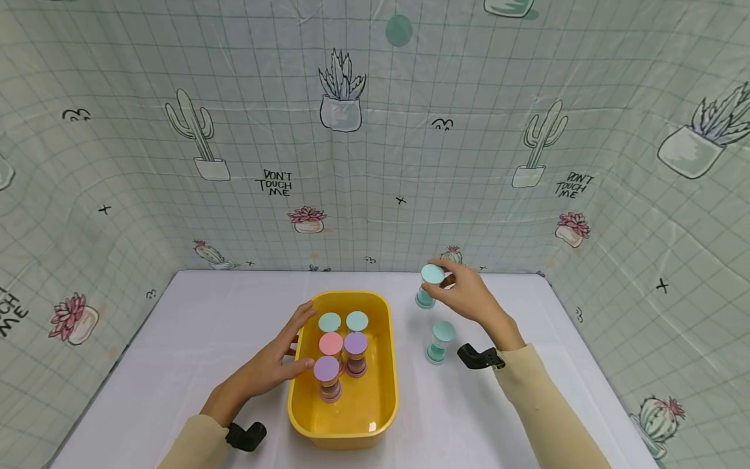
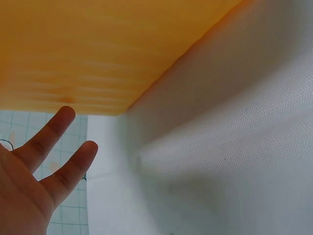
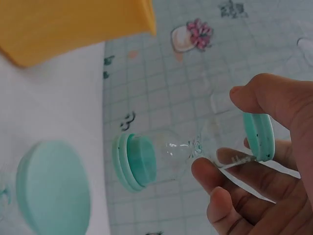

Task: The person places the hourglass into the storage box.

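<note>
In the head view my right hand grips a teal-capped sand timer by its upper end, thumb and fingers around the top cap. The right wrist view shows its clear glass bulbs and teal sand at the far end. Nearer me, a second teal sand timer stands upright on the table. My left hand touches the left rim of a yellow bin with spread fingers. Two straight fingers show beside the bin wall in the left wrist view.
Inside the bin stand two teal-capped timers, a pink one and two purple ones. They fill its back and left. A white cloth covers the table, and a patterned curtain encloses the back and sides.
</note>
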